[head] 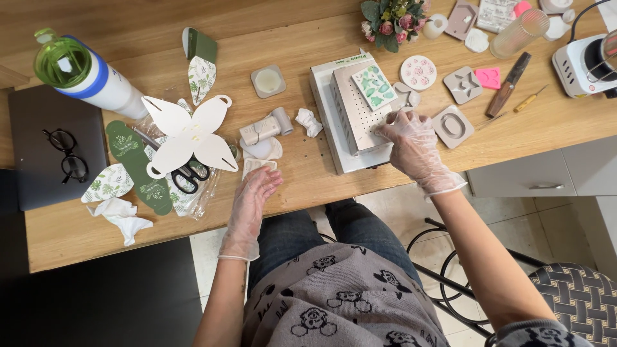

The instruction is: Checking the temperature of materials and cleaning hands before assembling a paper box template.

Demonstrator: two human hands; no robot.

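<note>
Both my hands wear thin clear gloves. My right hand (pixel 414 146) rests on the right front corner of a white box-shaped machine (pixel 334 138) with a perforated metal top plate (pixel 353 106); its fingers are curled at the plate's edge, holding nothing that I can see. A square piece with green leaf shapes (pixel 375 87) lies on the plate. My left hand (pixel 252 196) lies flat and open at the table's front edge, fingertips touching a crumpled white piece (pixel 258 166).
Flat white petal-shaped card cutouts (pixel 186 132), leaf-printed cutouts (pixel 106 183), black scissors (pixel 187 177), a bottle (pixel 83 74), glasses (pixel 67 154) on a laptop, grey moulds (pixel 453 125), a flower bunch (pixel 392 19), tools (pixel 508 83) and a small hotplate (pixel 585 61) crowd the wooden table (pixel 295 180).
</note>
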